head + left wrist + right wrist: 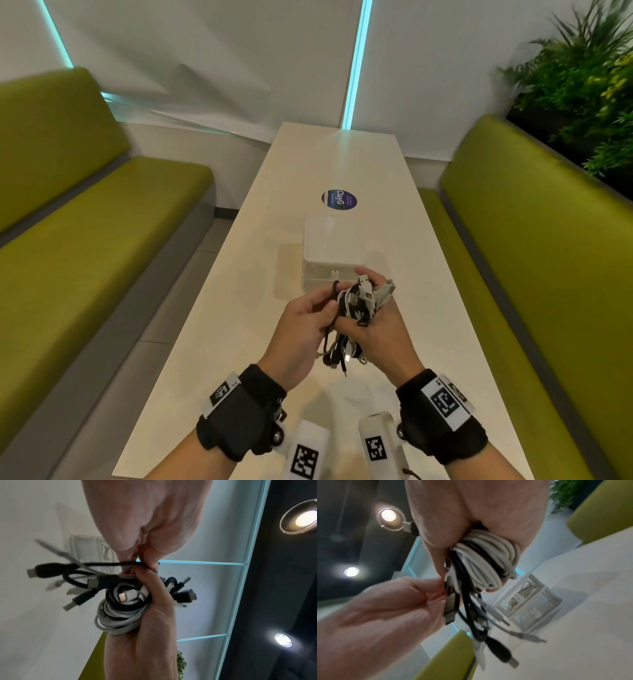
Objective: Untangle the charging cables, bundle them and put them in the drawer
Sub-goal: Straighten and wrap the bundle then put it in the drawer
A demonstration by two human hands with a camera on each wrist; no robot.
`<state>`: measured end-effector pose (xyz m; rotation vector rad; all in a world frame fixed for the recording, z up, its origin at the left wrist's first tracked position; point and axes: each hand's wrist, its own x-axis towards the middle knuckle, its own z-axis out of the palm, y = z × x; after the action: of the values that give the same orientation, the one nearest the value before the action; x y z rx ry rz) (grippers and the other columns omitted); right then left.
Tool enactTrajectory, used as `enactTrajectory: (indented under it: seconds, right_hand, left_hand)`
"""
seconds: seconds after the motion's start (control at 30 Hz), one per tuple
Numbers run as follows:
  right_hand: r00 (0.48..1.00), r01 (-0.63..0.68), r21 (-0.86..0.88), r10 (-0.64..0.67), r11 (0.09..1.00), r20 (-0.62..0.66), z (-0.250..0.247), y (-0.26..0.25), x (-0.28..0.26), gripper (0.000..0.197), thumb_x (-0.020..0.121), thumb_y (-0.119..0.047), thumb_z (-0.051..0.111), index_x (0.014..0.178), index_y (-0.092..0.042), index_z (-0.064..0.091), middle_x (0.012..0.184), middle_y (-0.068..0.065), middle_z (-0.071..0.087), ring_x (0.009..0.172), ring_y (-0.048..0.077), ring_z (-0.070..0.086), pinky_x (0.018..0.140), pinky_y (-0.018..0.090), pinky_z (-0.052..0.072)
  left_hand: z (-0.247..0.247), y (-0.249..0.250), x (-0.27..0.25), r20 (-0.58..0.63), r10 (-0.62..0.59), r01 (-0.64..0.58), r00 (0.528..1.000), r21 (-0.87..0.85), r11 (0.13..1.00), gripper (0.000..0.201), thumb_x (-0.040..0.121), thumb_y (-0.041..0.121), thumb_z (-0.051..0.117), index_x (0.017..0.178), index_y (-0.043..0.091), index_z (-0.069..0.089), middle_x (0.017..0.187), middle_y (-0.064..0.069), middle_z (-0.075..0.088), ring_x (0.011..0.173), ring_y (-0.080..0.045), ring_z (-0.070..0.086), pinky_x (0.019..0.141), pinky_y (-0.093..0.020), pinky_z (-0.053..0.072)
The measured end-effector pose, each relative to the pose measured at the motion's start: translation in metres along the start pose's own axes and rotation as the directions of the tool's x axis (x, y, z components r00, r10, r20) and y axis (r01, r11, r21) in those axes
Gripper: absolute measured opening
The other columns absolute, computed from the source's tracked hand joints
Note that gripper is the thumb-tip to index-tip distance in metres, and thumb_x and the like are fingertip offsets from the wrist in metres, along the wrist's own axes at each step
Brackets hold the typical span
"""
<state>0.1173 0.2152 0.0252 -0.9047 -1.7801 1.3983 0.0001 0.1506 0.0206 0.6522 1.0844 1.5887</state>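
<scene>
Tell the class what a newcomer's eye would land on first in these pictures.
First, the bundle of cables, black and white, gripped in the right hand above the white table, while the left hand pinches a black band at its side. Next, the small clear drawer box just behind the hands, and the green benches on both sides.

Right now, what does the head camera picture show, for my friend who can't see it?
Two hands hold a bundle of black and white cables above a long white table. The right hand grips it; the left hand pinches a black band. A small clear drawer box stands behind.
</scene>
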Motion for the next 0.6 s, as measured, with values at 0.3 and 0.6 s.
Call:
enactTrajectory:
  seconds: [0.3,0.6]
  right_hand:
    - [0.981,-0.101,0.222,0.059,0.970,0.187,-0.019,0.006,-0.007,0.078,0.069,0.006,0.072,0.134,-0.028,0.045,0.106,0.022,0.065,0.098,0.038,0.067,0.086,0.049,0.057]
    - [0.987,-0.131,0.196,0.109,0.972,0.119,-0.022,0.023,0.015,0.070,0.065,0.012,0.070,0.126,-0.017,0.050,0.098,0.030,0.065,0.088,0.040,0.068,0.077,0.040,0.059]
  left_hand:
    - [-0.001,-0.012,0.001,0.043,-0.099,0.103,0.994,-0.100,0.990,0.027,0.095,0.003,0.053,0.121,0.005,0.062,0.123,-0.017,0.064,0.107,-0.029,0.066,0.083,-0.036,0.056]
    - [-0.012,-0.016,0.031,0.081,-0.226,0.231,0.971,-0.055,0.971,0.025,0.086,0.006,0.064,0.071,0.014,0.046,0.078,0.002,0.067,0.074,-0.012,0.067,0.079,-0.032,0.056]
